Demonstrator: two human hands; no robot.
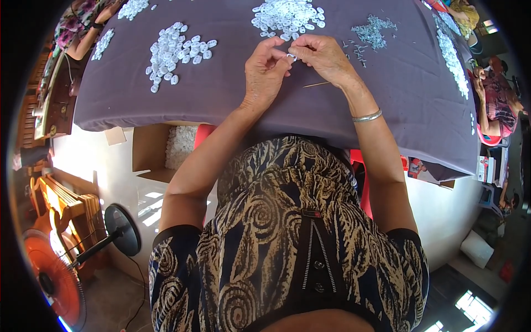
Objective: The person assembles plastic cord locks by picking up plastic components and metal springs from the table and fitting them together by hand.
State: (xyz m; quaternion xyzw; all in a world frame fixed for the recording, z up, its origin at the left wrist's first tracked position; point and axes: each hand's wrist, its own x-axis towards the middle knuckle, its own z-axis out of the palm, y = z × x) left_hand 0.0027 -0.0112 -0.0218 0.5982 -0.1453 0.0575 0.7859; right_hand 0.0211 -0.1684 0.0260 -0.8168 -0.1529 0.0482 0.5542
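Note:
My left hand (265, 72) and my right hand (327, 60) meet above the near middle of the cloth-covered table. Fingertips of both hands pinch a small white plastic piece (292, 56), mostly hidden by the fingers. A thin gold-coloured stick (315, 85) shows beside the heel of my right hand; I cannot tell whether the hand holds it or it lies on the cloth. Just beyond my hands is a large pile of white oval plastic pieces (287, 17). Another such pile (176, 52) spreads to the left. Small metal screws (374, 32) lie heaped to the right, some scattered toward my right hand.
The table's dark cloth (221, 105) hangs over the near edge. Other people sit at the left (83, 27) and right (495, 105), with more white pieces (453, 61) before them. Below stand a cardboard box (150, 149) of white pieces and a standing fan (50, 282).

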